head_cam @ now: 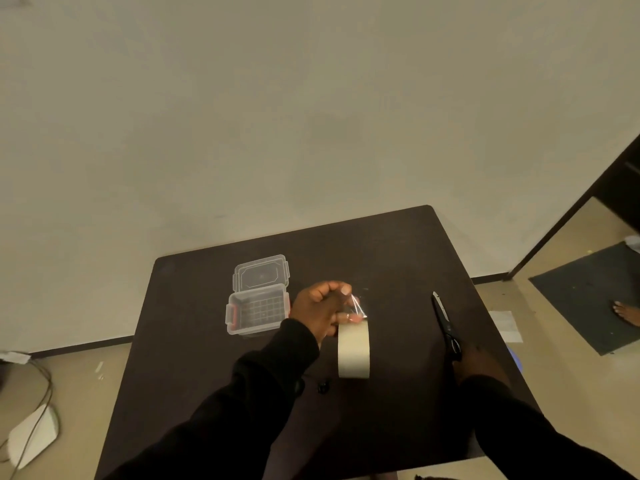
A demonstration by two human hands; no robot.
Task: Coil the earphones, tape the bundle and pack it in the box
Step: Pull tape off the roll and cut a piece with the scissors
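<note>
The earphones (341,301) sit bunched in the left hand (320,308), whose fingers are clenched around them above the dark table (194,341), with a strip of clear tape (357,306) pinched at the fingertips. The tape roll (353,348) stands on edge just below. The right hand (479,363) grips the scissors (446,325). The clear box (256,311) lies open beside the left hand.
</note>
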